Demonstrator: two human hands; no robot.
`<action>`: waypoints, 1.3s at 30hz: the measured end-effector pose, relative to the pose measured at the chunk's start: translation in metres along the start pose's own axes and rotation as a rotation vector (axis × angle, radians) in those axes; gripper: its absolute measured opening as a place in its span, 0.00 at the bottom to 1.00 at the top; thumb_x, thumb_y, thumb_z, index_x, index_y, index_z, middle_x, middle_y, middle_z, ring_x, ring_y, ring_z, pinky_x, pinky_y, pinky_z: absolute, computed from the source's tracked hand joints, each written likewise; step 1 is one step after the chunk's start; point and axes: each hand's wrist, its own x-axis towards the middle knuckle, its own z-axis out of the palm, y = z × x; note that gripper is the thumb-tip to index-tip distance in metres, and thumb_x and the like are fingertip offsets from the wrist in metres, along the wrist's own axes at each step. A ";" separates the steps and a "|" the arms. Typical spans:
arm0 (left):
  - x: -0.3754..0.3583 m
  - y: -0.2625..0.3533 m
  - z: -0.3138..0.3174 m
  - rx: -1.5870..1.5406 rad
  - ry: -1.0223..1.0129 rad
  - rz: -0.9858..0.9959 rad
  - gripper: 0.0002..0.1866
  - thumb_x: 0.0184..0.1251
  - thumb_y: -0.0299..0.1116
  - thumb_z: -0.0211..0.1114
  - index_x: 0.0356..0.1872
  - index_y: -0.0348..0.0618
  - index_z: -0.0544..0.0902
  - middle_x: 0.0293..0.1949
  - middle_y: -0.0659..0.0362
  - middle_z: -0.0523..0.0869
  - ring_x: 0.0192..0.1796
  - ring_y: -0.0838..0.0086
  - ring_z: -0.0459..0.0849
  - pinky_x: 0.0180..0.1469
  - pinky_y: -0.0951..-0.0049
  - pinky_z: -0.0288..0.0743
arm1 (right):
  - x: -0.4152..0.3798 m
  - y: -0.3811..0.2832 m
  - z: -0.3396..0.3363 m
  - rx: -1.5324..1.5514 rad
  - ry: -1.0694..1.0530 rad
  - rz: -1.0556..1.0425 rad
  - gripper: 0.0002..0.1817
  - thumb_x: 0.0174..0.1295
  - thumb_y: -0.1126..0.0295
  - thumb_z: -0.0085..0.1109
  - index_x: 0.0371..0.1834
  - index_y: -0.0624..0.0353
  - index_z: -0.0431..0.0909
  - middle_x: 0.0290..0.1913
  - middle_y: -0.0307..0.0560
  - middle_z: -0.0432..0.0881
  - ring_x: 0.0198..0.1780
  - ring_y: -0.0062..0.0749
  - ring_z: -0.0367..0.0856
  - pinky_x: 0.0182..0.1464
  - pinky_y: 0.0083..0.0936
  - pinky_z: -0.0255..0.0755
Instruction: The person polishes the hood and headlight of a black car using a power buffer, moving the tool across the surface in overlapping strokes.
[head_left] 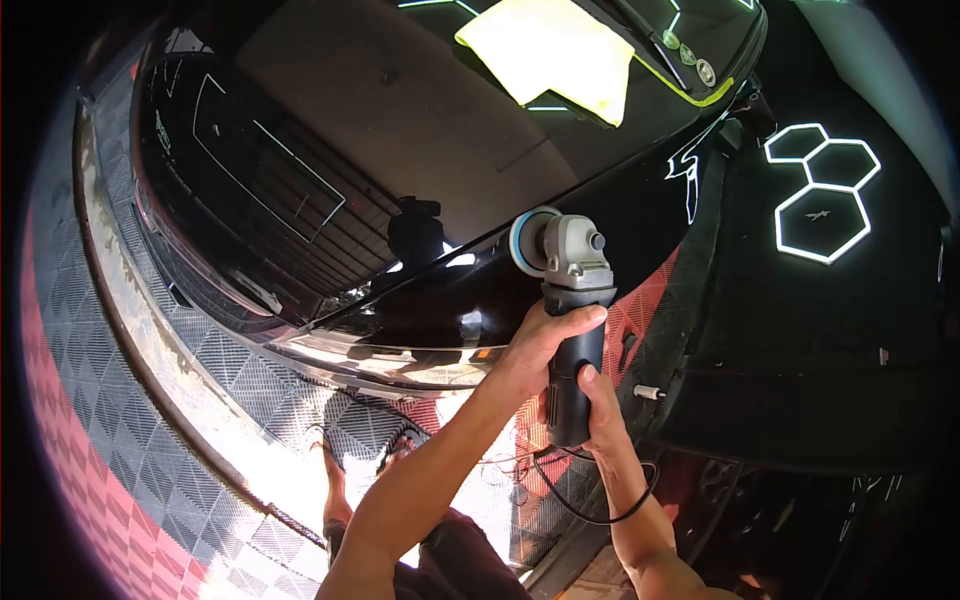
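My left hand (548, 342) is closed around the neck of a black polisher (570, 408), just below its grey metal head. Lower down the body, near the cord end, my right hand (602, 408) grips the same tool, thumb along its side. A round pad with a blue rim (522, 243) is fitted to the head and faces left, overlapping the glossy black car fender (640, 235) in this view. From the tool's base a black cord (622, 520) loops beside my right forearm.
A yellow cloth (550, 55) lies on the car hood (330, 90). Yellow tape (715, 97) lines an edge near the windshield. Hexagonal lights (823, 190) show on a dark surface at right. A small white cylinder (649, 392) lies right of my hands. Red and grey tiles (120, 440) cover the floor.
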 end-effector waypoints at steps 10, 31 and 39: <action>0.019 -0.008 0.006 0.092 -0.007 0.033 0.21 0.54 0.43 0.72 0.41 0.40 0.78 0.34 0.61 0.79 0.35 0.78 0.78 0.40 0.73 0.73 | 0.011 0.008 -0.019 0.065 0.064 -0.041 0.42 0.57 0.31 0.54 0.39 0.69 0.75 0.28 0.49 0.80 0.25 0.31 0.83 0.24 0.22 0.77; -0.056 -0.025 -0.029 0.174 0.088 -0.106 0.29 0.53 0.38 0.70 0.53 0.33 0.74 0.41 0.49 0.84 0.46 0.63 0.85 0.48 0.65 0.82 | -0.012 0.096 0.005 0.227 -0.097 -0.008 0.40 0.56 0.42 0.65 0.55 0.69 0.69 0.38 0.47 0.79 0.37 0.27 0.79 0.40 0.23 0.75; -0.019 -0.040 -0.029 0.282 0.011 -0.200 0.25 0.55 0.39 0.70 0.50 0.34 0.75 0.37 0.52 0.83 0.38 0.68 0.84 0.43 0.69 0.81 | -0.008 0.091 -0.004 0.359 0.016 -0.062 0.39 0.54 0.37 0.62 0.47 0.68 0.72 0.31 0.45 0.80 0.29 0.26 0.80 0.29 0.20 0.74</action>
